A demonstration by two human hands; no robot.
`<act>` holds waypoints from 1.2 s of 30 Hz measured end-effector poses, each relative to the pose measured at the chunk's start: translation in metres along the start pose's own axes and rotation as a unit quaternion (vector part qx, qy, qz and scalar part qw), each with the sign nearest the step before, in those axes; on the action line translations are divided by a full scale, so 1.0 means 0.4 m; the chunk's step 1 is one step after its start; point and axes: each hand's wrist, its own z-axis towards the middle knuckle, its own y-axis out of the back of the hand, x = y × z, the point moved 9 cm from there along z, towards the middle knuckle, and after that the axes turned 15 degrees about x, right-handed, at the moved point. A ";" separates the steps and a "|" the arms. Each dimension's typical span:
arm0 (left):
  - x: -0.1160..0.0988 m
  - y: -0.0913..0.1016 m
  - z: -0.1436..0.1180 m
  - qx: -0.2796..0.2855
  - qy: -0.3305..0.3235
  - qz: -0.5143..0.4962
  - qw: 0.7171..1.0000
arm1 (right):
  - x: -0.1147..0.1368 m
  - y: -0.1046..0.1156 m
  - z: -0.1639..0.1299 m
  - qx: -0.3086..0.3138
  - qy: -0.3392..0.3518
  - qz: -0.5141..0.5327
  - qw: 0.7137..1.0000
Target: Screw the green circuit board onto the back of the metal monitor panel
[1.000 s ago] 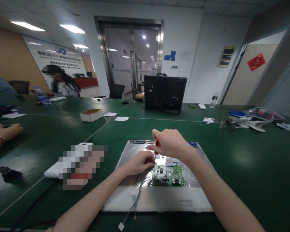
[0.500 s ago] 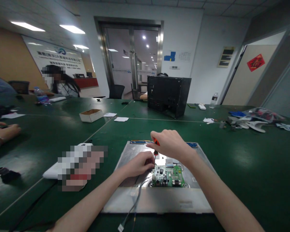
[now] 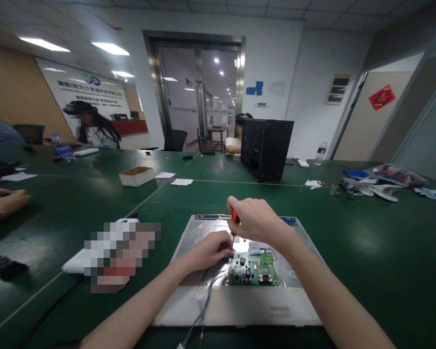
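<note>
A flat metal display panel (image 3: 239, 305) lies on the green table with a green circuit board (image 3: 254, 268) on its back. My right hand (image 3: 256, 218) is closed around the orange and black handle of a screwdriver (image 3: 234, 216). Its shaft points down to the board's upper left corner. My left hand (image 3: 212, 249) is beside that corner, thumb and fingers pinched close to the screwdriver's tip; what they hold, if anything, is hidden. Thin cables (image 3: 206, 300) run from the board's left side over the panel's near edge.
A black metal casing (image 3: 272, 150) stands at the far side, with a person partly behind it. Left are a white device (image 3: 75, 261), an open box (image 3: 137, 176) and another person's hands (image 3: 8, 201). Plastic bags and parts (image 3: 385, 179) lie at the right.
My right hand has shifted slightly on the screwdriver handle, while my left hand stays by the board corner. The black casing across the table has turned and moved right.
</note>
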 end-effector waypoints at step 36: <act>0.018 -0.002 -0.003 0.001 0.001 -0.024 1.000 | 0.001 0.003 -0.006 -0.016 0.015 0.004 1.000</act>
